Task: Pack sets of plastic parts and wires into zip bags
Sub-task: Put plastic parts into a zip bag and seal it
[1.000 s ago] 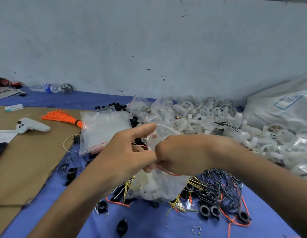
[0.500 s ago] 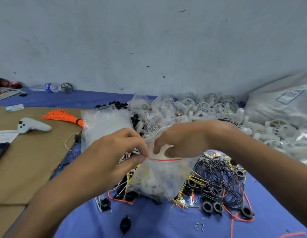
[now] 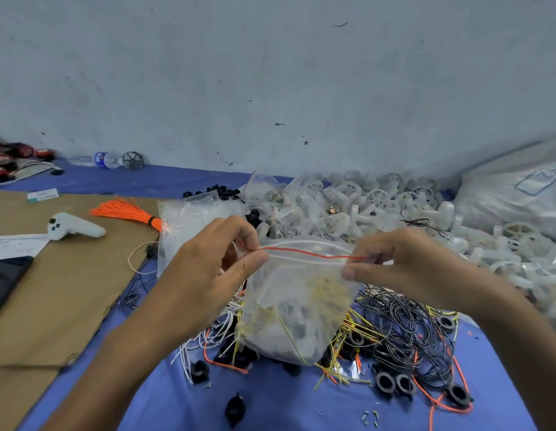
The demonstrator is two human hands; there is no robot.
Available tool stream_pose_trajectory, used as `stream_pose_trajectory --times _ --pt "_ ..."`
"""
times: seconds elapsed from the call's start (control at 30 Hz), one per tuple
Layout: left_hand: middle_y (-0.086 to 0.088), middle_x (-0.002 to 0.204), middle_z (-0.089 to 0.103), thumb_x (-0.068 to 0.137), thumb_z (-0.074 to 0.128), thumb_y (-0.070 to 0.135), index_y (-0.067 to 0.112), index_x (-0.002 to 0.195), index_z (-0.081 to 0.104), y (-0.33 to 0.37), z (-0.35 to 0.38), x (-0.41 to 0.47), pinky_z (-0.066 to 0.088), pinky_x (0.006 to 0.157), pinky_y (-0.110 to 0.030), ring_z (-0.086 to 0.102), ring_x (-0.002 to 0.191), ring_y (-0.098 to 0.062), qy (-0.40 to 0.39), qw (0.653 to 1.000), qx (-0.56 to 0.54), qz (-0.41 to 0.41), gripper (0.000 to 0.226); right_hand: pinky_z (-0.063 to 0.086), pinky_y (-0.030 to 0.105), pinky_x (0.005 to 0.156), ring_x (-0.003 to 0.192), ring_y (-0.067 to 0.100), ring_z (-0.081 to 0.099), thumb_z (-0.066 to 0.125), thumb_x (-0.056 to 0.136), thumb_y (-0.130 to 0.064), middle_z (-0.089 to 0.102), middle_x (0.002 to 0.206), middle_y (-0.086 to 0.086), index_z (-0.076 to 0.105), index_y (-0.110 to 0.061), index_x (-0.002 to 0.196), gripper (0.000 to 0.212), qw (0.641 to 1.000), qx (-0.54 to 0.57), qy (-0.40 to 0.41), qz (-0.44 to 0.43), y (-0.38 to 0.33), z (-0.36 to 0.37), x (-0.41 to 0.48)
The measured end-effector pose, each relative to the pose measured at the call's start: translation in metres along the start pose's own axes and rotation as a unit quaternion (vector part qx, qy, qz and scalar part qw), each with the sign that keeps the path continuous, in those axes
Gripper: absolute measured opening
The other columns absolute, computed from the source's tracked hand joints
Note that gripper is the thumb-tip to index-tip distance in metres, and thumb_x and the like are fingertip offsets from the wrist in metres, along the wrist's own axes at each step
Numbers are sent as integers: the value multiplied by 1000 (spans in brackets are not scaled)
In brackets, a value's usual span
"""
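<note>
Zip bag (image 3: 289, 306), filled with parts and yellow wires, held above the wire pile (image 3: 404, 325), centre. Left hand (image 3: 205, 269) and right hand (image 3: 407, 265) pinch opposite ends of its red seal (image 3: 308, 252), slid apart from the middle; seal probably closed, set packed.

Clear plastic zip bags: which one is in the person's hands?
The filled zip bag, red seal line on top, pinched by the left hand and right hand; the empty bags behind lie untouched.

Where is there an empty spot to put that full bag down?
Bare cardboard beside the white controller, and blue cloth in front, between the black knob and black rings. Crowded: the wire tangle under the zip bag, white wheels behind.
</note>
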State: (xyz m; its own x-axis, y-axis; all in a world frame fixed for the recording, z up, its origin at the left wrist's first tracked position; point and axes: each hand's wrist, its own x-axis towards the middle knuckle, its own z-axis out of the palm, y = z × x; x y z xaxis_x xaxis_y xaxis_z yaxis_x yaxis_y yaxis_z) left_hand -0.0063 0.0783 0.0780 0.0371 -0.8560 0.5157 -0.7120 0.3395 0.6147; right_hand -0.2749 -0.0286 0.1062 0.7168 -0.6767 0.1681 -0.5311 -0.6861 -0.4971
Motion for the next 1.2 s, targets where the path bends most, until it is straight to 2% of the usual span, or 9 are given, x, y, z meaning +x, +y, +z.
stream_pose_trajectory --times 0.13,0.2,0.47,0.53,0.63,0.77,0.87,1.0,1.2 --pt "11 80 64 84 76 26 33 85 61 -2 -9 0 51 67 -22 62 73 -12 -35 998 -40 -14 16 38 14 51 53 -1 49 65 73 -62 60 63 -14 72 -37 76 26 996 66 57 -1 3 -5 -5" --pt "10 82 67 86 75 17 34 87 64 -4 -14 -1 53 70 -27 64 74 -11 -63 996 -58 -28 20 35 11 50 51 0 46 66 76 -56 59 63 -17 72 -36 76 21 995 75 59 3 2 -7 -6" --pt "-7 82 63 83 78 26 31 86 63 16 -24 -8 47 61 -46 55 73 -34 -8 989 -148 -8 16 30 26 48 57 9 40 71 86 -47 50 60 -1 74 -17 90 31 982 185 24 -31 -5 -18 -24" --pt "-6 84 66 77 74 35 28 84 60 22 -27 -11 53 61 -37 59 71 -29 25 979 -200 -9 17 30 32 54 63 16 41 70 81 -51 53 67 19 74 -15 94 39 974 219 29 -41 -6 -24 -28" --pt "1 84 67 81 76 20 27 78 54 17 -14 -12 48 61 -20 55 68 -15 46 961 -270 -29 23 33 40 65 71 21 45 72 80 -50 55 77 29 74 -12 94 41 970 242 24 -23 -3 -22 -26" --pt "-11 79 58 91 65 3 30 74 48 -2 19 -19 38 60 -33 41 66 -37 41 961 -257 -92 36 37 38 58 63 17 49 72 83 -43 62 70 6 73 -14 90 30 979 201 -29 18 6 -8 -19" --pt "-21 84 51 89 61 21 38 74 47 -6 29 -23 34 58 -37 41 68 -42 51 967 -234 -86 27 54 39 76 88 7 64 70 82 -53 69 98 -8 70 -28 100 31 993 117 -15 4 0 -5 -15" --pt "-16 85 54 89 58 28 37 80 48 -6 34 -24 38 58 -47 41 68 -40 40 974 -211 -69 16 41 20 94 119 -4 49 59 81 -71 56 120 -27 58 -45 118 45 996 -18 19 -84 -37 8 2" --pt "-23 80 55 87 57 46 36 84 48 -4 35 -27 38 56 -55 39 64 -39 27 975 -212 -58 14 43 27 82 86 4 54 65 90 -36 64 90 -11 69 -25 92 12 991 -73 5 -111 -72 35 30"
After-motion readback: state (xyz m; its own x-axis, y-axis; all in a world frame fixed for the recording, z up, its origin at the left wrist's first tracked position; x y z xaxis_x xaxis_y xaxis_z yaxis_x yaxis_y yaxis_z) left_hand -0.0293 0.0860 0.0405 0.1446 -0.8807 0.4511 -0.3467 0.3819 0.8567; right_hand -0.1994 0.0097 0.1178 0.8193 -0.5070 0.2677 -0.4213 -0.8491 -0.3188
